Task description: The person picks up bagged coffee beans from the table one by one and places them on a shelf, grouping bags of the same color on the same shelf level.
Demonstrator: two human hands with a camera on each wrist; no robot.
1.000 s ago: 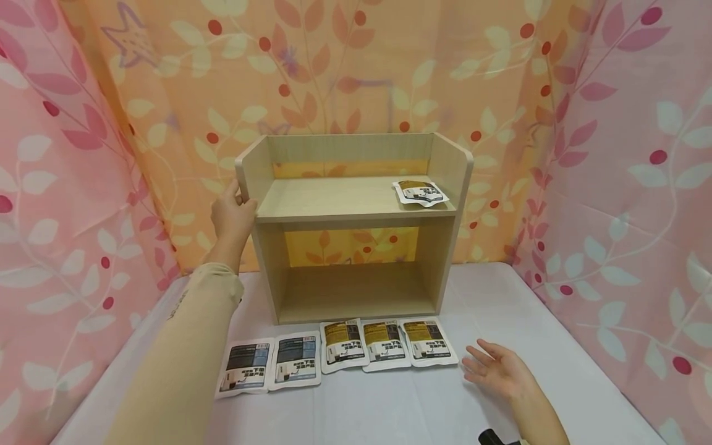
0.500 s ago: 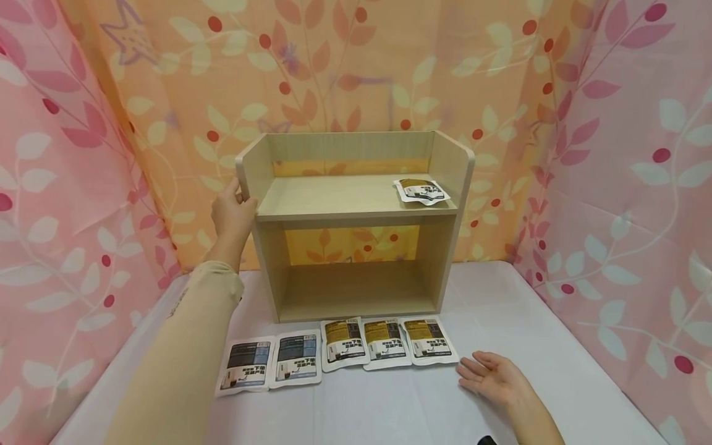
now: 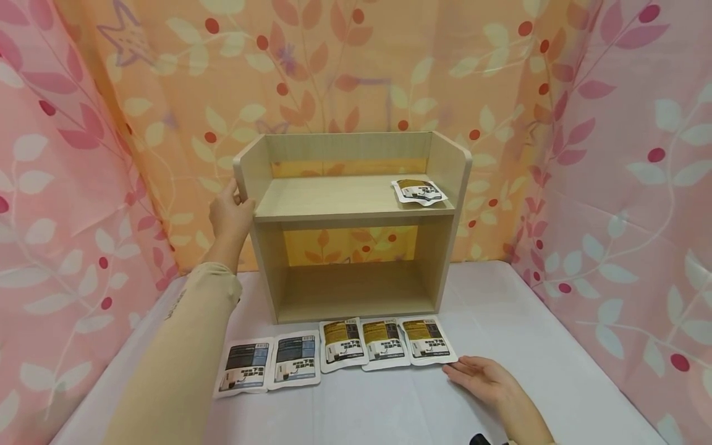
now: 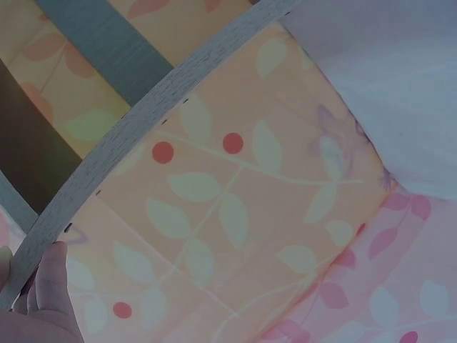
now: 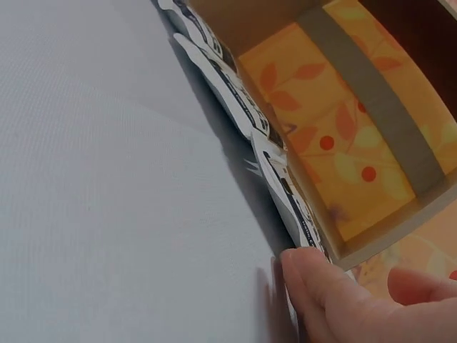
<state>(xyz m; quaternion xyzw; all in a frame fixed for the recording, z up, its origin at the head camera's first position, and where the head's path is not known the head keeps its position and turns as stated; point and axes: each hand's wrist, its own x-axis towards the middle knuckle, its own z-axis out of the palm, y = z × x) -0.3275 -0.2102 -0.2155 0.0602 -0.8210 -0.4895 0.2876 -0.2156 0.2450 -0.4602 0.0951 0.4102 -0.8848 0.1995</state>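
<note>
White tablecloth [image 3: 534, 346], lower centre: brown pouch [image 3: 426, 339] lies flat at the row's right end, long axis running toward the shelf [image 3: 350, 204], label top facing it. Your right hand [image 3: 485, 378] lies flat, fingers straight, fingertips [image 5: 303, 266] touching its near-right corner. Your left hand [image 3: 229, 213] grips the shelf's left panel.

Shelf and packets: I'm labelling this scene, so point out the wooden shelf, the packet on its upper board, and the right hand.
wooden shelf [image 3: 339, 198], head view, upper board.
packet [image 3: 418, 190], head view, its middle.
right hand [image 3: 481, 378], head view, back of hand.
</note>
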